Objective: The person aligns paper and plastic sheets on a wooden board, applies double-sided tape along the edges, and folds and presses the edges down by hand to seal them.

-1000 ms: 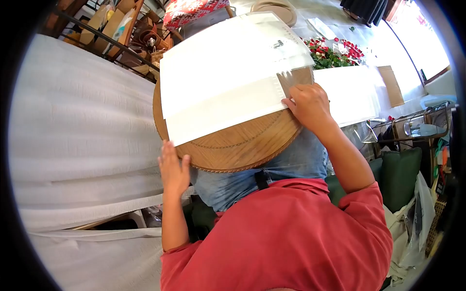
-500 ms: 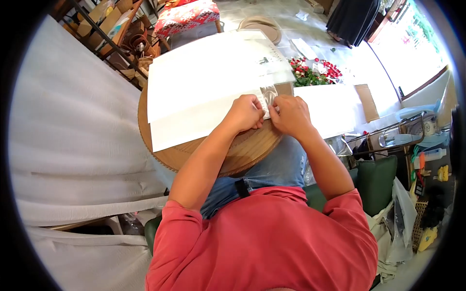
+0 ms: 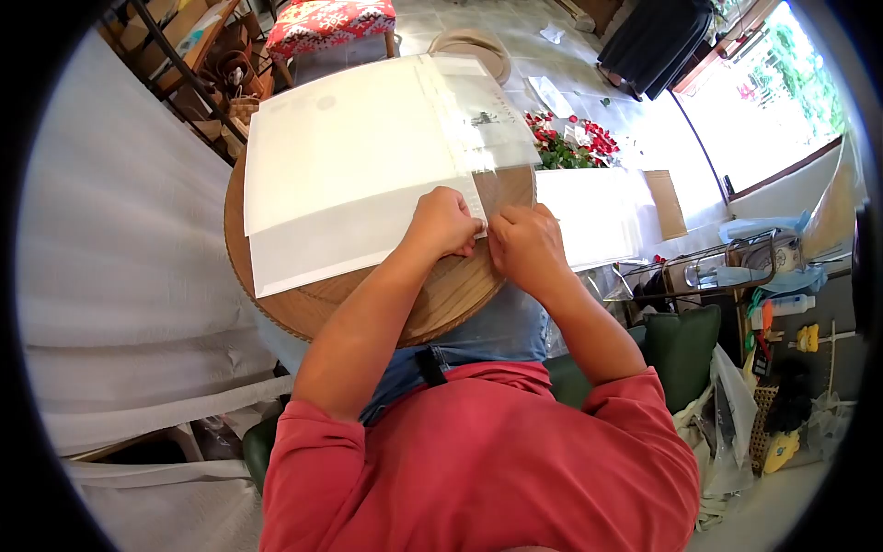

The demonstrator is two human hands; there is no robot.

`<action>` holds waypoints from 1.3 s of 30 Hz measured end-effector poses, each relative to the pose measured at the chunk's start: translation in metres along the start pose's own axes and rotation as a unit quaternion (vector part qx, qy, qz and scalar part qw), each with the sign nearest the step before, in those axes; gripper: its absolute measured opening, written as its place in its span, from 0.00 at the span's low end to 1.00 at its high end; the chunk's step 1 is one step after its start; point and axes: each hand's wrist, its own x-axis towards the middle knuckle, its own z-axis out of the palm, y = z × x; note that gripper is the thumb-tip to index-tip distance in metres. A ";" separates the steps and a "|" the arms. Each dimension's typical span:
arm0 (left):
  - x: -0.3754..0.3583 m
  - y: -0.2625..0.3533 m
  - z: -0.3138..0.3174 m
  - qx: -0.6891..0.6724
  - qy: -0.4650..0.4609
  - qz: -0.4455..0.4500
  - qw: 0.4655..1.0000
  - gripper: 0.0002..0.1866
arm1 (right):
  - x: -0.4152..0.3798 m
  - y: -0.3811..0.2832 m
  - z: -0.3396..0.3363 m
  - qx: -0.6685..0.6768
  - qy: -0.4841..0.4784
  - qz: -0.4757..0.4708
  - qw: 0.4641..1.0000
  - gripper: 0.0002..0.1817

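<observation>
Lying across a round wooden board (image 3: 368, 294), the white paper sheet (image 3: 349, 166) covers most of the board's top, its lower edge running slantwise from the left down toward the middle. A clear plastic strip (image 3: 483, 129) runs along the sheet's right side, with a small dark print on it. The board rests on the person's lap, over blue jeans (image 3: 501, 327).

The left hand (image 3: 443, 224) sits on the sheet's lower right corner, its grip narrow, fingers curled and pinched at the paper's edge. The right hand (image 3: 524, 247) is just beside it, nearly touching, its grip also narrow, fingertips pressed at the same corner where paper meets plastic. What exactly is pinched between the fingers is too small to tell.

Beyond the board's right edge lies another white sheet (image 3: 589, 216) with a brown cardboard piece (image 3: 664, 202) beside it. Red flowers (image 3: 579, 143) lie on the floor past the board. A red patterned stool (image 3: 331, 23) stands farther off. White cloth (image 3: 120, 258) hangs at the left. A wire rack (image 3: 727, 267) with bottles stands at the right, a green cushion (image 3: 681, 354) below it.
</observation>
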 end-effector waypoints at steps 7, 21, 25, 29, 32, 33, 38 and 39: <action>-0.005 -0.005 0.003 -0.003 0.017 0.042 0.999 0.12 | -0.002 -0.026 -0.068 0.045 0.097 -0.040 0.993 0.07; -0.024 -0.043 0.015 -0.047 0.110 0.238 0.964 0.09 | -0.182 -0.060 0.009 0.099 -0.099 0.010 0.990 0.39; -0.032 -0.043 0.019 -0.087 0.180 0.301 0.932 0.07 | -0.171 -0.053 -0.006 0.201 -0.081 0.059 0.974 0.37; -0.034 -0.045 0.021 -0.096 0.217 0.364 0.901 0.07 | -0.143 -0.004 0.023 0.152 0.109 0.203 0.961 0.28; -0.037 -0.045 0.021 -0.047 0.222 0.392 0.892 0.06 | -0.093 0.039 0.044 0.387 0.142 0.500 0.762 0.22; -0.037 -0.046 0.021 -0.045 0.221 0.396 0.890 0.06 | -0.077 0.047 0.044 0.389 0.147 0.498 0.761 0.22; -0.036 -0.051 0.020 0.032 0.206 0.475 0.855 0.06 | -0.056 0.065 0.063 0.605 0.181 0.517 0.578 0.09; -0.035 -0.051 0.020 0.045 0.216 0.496 0.840 0.05 | -0.059 0.068 0.061 0.596 0.209 0.504 0.589 0.08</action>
